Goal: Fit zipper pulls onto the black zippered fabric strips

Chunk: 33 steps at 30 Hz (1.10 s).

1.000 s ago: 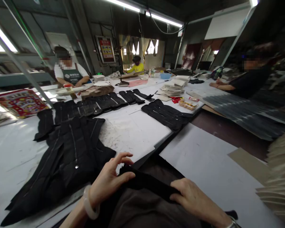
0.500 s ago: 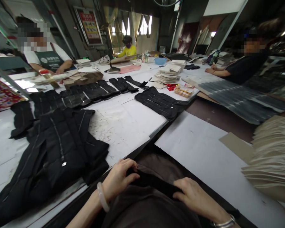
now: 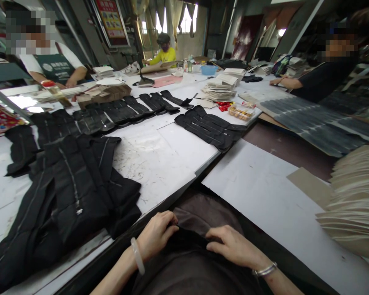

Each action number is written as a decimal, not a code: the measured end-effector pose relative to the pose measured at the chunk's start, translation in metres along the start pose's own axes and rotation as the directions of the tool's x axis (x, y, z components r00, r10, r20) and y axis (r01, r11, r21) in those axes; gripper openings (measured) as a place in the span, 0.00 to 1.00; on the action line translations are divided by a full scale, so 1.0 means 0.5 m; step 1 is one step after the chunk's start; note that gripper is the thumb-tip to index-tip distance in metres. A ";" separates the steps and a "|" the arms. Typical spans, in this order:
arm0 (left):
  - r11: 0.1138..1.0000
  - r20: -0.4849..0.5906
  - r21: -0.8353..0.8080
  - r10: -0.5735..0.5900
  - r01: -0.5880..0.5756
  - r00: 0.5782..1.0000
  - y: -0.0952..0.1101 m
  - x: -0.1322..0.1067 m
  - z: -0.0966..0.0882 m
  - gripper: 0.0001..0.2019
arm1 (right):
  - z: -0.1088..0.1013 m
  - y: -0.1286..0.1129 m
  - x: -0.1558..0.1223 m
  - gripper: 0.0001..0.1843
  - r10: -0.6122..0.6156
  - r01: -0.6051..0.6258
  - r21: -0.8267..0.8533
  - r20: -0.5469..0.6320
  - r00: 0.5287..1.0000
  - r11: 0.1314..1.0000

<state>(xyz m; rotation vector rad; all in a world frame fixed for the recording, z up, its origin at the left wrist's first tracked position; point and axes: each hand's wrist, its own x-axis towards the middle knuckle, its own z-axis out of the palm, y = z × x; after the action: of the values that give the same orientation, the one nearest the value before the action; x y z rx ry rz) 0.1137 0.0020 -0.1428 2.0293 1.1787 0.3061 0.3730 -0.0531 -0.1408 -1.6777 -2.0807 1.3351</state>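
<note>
Left: black zippered fabric pieces (image 3: 80, 184) are being stacked overlapping on the white surface (image 3: 184, 149), likely for easy reach. Over the lap, a soft black cloth edge (image 3: 191, 237) is being held between two hands: left hand (image 3: 160, 230), white bangle, being clamped on one side by thumb and fingers; right hand (image 3: 230, 244), silver bangle, being pinched on the other, probably for spreading the edge. Far right: beige layered sheets (image 3: 352, 196) are being left fanned, perhaps for separating. Surface is being littered with dark scraps. Room: being lit by far windows (image 3: 189, 20); being shared by three co-workers.
</note>
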 end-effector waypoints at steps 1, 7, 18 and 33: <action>1.000 -0.002 -0.001 -0.004 0.004 1.000 -0.002 -0.002 0.002 0.05 | 0.007 -0.010 0.014 0.08 -0.034 0.035 0.032 -0.011 0.999 0.999; 1.000 -0.010 -0.008 -0.006 0.006 1.000 -0.017 -0.010 0.015 0.05 | 0.068 -0.064 0.098 0.09 -0.189 0.205 0.097 -0.155 0.970 0.974; 0.989 -0.211 -0.143 -0.055 0.025 0.976 -0.032 -0.035 0.006 0.17 | 0.078 -0.073 0.090 0.14 -0.148 0.176 0.082 -0.276 0.950 0.981; 0.297 0.141 -0.932 -0.237 0.210 0.961 -0.004 -0.030 0.019 0.21 | 0.040 -0.044 0.065 0.17 -0.043 0.118 0.245 -0.293 0.955 0.962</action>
<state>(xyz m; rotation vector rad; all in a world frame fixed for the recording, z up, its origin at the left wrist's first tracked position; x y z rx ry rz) 0.1094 -0.0141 -0.1484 0.7717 0.9029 0.6916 0.3337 -0.0357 -0.1500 -1.5504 -1.7115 1.1977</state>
